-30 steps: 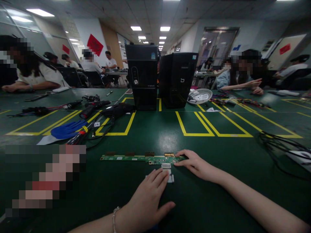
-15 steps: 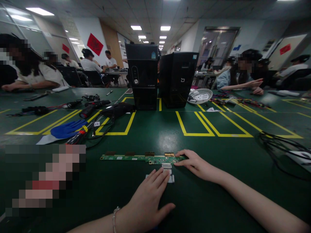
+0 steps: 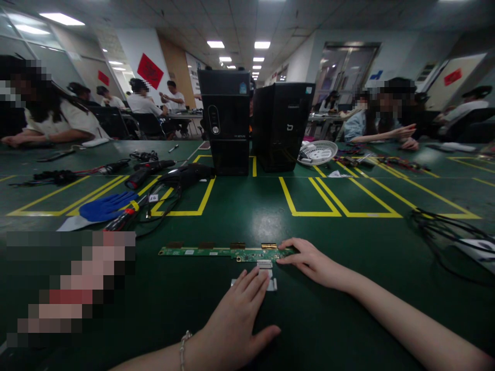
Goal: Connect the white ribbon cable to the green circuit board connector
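Note:
A long, narrow green circuit board point(image 3: 216, 252) lies across the table in front of me, with brown-gold flexible tabs along its far edge. My right hand point(image 3: 309, 260) has its right end between thumb and fingers, covering part of it. A white flat ribbon cable point(image 3: 273, 284) meets the near edge of the board at a connector point(image 3: 265, 264). My left hand point(image 3: 242, 304) lies over this cable, palm down with fingers stretched out and thumb apart, hiding much of it. Whether the cable sits fully in the connector cannot be made out.
Two black computer towers point(image 3: 224, 123) stand at the back. To the left lie a blue glove point(image 3: 106, 205), a red-black screwdriver point(image 3: 120, 220) and a black power tool point(image 3: 185, 175). Black cables point(image 3: 436, 237) lie at right, a white basket point(image 3: 317, 152) behind. Other people sit around.
The view has shifted very slightly. Both hands, the circuit board and the ribbon cable keep their places.

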Motion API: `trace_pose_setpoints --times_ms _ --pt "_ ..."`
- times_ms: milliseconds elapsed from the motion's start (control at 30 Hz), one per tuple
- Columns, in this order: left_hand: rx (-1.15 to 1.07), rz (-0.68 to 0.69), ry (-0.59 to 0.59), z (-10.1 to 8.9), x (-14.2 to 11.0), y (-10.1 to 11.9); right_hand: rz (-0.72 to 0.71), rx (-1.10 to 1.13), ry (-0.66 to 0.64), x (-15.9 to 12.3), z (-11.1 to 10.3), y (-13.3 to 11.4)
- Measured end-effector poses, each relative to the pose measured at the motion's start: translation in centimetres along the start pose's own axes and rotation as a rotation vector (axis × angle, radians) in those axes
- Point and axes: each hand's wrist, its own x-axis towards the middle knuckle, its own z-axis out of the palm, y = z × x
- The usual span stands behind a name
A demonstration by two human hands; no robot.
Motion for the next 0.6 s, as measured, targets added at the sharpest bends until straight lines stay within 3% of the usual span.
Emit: trace_pose_setpoints --times_ms 600 --pt "0.014 -0.026 -0.01 -0.23 0.21 0.2 0.004 -0.003 -0.001 -0.05 0.04 0.09"
